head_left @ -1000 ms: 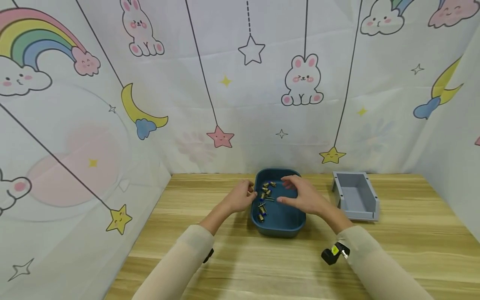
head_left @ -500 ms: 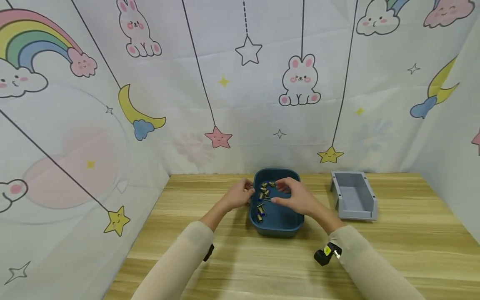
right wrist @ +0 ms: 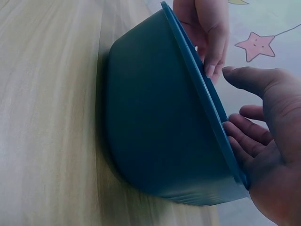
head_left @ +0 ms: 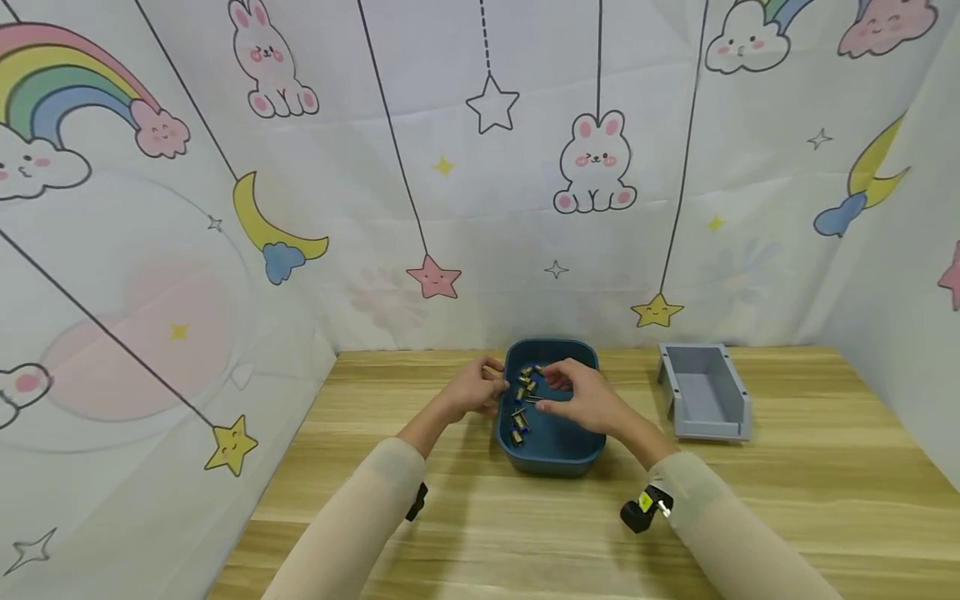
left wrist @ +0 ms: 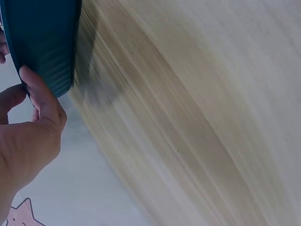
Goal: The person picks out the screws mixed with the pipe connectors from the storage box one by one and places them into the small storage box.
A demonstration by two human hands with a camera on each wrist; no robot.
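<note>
A dark blue plastic basin (head_left: 564, 440) stands on the wooden table, and several small brass-coloured fittings with blue parts (head_left: 521, 393) lie along its left side inside. Near them are thin metal pins (head_left: 533, 399). My left hand (head_left: 471, 392) pinches the basin's left rim between thumb and fingers, as the left wrist view shows on the basin wall (left wrist: 44, 42). Over the basin reaches my right hand (head_left: 588, 402), thumb and fingers spread apart with nothing visible between them. In the right wrist view, the right hand's (right wrist: 282, 132) lower fingers are partly hidden behind the rim.
To the right of the basin stands a grey open-fronted bin (head_left: 707, 392). The wooden table (head_left: 480, 533) ends at a white cloth backdrop (head_left: 525, 233) printed with cartoon rabbits and stars. Black camera mounts (head_left: 643, 510) hang at the wrists.
My right hand has moved left and slightly down towards the fittings in the basin. The left hand keeps its place at the left rim. The whole view has shifted slightly.
</note>
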